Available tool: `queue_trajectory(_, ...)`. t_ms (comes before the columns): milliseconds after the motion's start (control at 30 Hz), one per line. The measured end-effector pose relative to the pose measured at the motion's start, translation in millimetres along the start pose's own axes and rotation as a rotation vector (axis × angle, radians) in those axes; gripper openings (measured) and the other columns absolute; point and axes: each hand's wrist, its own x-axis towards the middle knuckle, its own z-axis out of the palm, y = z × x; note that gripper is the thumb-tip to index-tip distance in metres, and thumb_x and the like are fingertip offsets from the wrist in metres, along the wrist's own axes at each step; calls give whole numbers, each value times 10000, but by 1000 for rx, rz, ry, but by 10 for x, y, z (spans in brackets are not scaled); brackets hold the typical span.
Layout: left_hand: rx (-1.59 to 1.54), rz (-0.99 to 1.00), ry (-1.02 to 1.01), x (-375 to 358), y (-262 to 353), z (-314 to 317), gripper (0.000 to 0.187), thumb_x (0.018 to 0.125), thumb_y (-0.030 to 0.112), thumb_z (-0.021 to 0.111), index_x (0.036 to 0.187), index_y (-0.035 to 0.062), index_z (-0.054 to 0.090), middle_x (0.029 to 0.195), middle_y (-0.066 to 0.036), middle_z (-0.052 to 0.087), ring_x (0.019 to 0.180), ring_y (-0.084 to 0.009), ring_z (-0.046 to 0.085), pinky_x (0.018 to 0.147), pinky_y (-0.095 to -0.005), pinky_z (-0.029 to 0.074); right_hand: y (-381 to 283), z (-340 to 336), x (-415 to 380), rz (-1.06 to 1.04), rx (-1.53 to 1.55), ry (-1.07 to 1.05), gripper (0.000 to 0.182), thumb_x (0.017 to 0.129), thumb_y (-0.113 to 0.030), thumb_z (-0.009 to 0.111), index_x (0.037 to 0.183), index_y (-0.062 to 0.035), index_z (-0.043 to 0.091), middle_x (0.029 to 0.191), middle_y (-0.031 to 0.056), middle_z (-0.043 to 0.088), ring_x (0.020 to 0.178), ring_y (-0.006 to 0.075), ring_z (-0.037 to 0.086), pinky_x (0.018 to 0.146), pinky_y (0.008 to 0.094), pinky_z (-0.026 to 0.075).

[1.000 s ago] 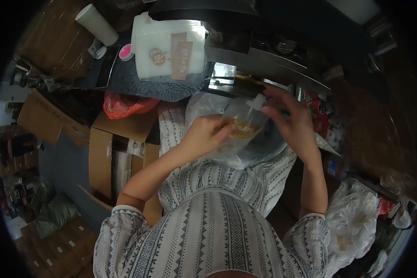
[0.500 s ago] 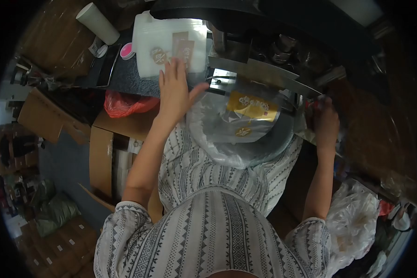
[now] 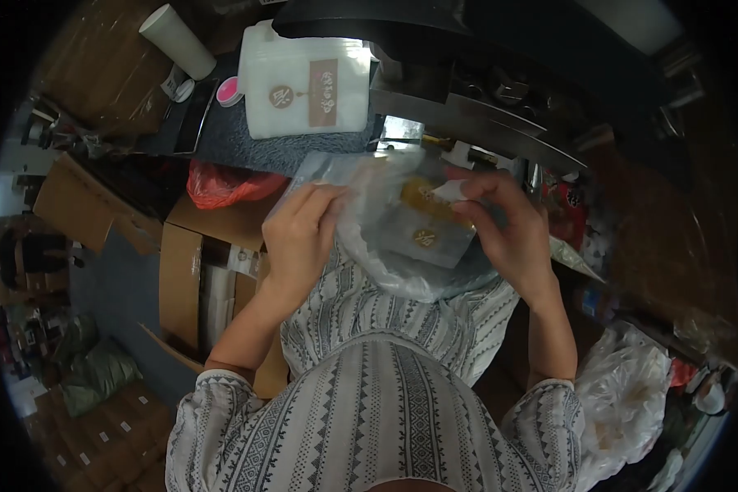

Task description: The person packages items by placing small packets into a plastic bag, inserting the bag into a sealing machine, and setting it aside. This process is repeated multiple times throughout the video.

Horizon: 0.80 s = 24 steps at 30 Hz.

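Observation:
My left hand [image 3: 298, 234] pinches the edge of a clear plastic pouch [image 3: 328, 168] in front of me. Opposite it, my right hand [image 3: 512, 217] has a small white packet [image 3: 448, 191] between thumb and fingertips, beside the pouch. Beneath both hands a tub lined with clear plastic [image 3: 410, 287] sits at my lap. A printed pouch with a yellow panel [image 3: 425, 236] lies in it, partly seen through the clear plastic. Beyond my left hand, a stack of pouches with a brown printed label [image 3: 299, 115] rests on a grey towel [image 3: 262, 146].
A dark machine with a metal plate [image 3: 484, 119] stands at the back. Left of the pouch stack are a pink-topped jar [image 3: 230, 90], a phone [image 3: 195, 116] and a white cup [image 3: 176, 41]. A red bag [image 3: 230, 184] hangs above an open carton [image 3: 180, 287]. Red packets [image 3: 566, 213] lie at right.
My left hand has come back from the pouch stack with a clear pouch. My right hand has moved left from the red packets to over the tub, now pinching a small white packet.

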Motion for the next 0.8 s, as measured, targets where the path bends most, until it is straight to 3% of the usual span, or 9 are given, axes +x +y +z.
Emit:
queue_trajectory(133, -152, 131, -218, -44, 84, 119, 99, 828, 89, 664, 908, 29, 664, 810, -104, 618, 683, -306, 618, 586, -349, 485, 107, -13, 16, -140, -114, -114, 173, 855, -15, 649, 991, -27, 543, 1109, 112, 680, 1002, 213, 677, 752, 297, 537)
queue_trajectory(267, -321, 96, -353, -51, 96, 420, 118, 842, 111, 659, 925, 29, 676, 843, -114, 641, 685, -285, 637, 586, -333, 491, 222, -12, -27, 39, 96, -11, 224, 846, -38, 663, 1040, -23, 551, 1082, 116, 678, 996, 253, 673, 755, 296, 528)
queue_trajectory(367, -560, -180, -511, 80, 161, 597, 158, 882, 136, 637, 970, 11, 678, 887, -114, 673, 696, -196, 666, 587, -300, 494, 345, -121, -93, 29, -104, 172, 260, 853, -61, 659, 1093, -27, 565, 1065, 136, 671, 980, 285, 667, 773, 316, 521)
queue_trajectory(433, -826, -628, -724, 287, 167, 701, 202, 910, 165, 624, 1009, -4, 671, 913, -111, 682, 725, -110, 655, 580, -264, 483, 361, -254, -152, -1, -299, 263, 273, 860, -72, 651, 1118, -29, 572, 1057, 147, 667, 968, 305, 663, 787, 332, 516)
queue_trajectory(500, -1021, -732, -675, 375, 163, 848, 239, 912, 195, 634, 1014, -19, 664, 915, -109, 679, 735, -99, 649, 583, -249, 483, 275, -432, -212, 353, -468, 181, 260, 885, -95, 621, 1133, -26, 583, 1070, 169, 648, 956, 351, 639, 812, 377, 504)
queue_trajectory(600, -1155, -839, -606, 381, 249, 838, 277, 927, 230, 629, 1009, -34, 655, 889, -76, 666, 735, -88, 621, 615, -227, 490, 665, -670, -126, 60, -815, 477, 218, 902, -80, 583, 1095, 21, 586, 1130, 207, 621, 1008, 310, 639, 803, 371, 505)
queue_trajectory(667, -1096, -842, -598, 359, 198, 821, 277, 942, 235, 615, 998, -34, 653, 860, -43, 655, 725, -88, 600, 644, -221, 496, 1130, -817, -88, 69, -875, 406, 213, 899, -80, 575, 1090, 11, 596, 1136, 211, 618, 999, 341, 631, 795, 396, 503)
queue_trajectory(733, -482, -352, -266, 437, -180, 804, 361, 931, 240, 616, 1172, -26, 574, 1030, -113, 638, 914, -196, 620, 787, -322, 507, 1204, -857, -12, 60, -935, 341, 211, 895, -81, 566, 1085, 1, 606, 1143, 215, 615, 991, 372, 623, 786, 420, 500)
queue_trajectory(800, 241, 73, 174, 677, -671, 666, 583, 849, 301, 688, 1286, -22, 477, 1229, -219, 522, 1140, -375, 512, 943, -421, 430, 1043, -820, -23, 423, -1007, 292, 210, 881, -49, 558, 1076, -8, 621, 1094, 225, 634, 967, 406, 612, 787, 451, 494)
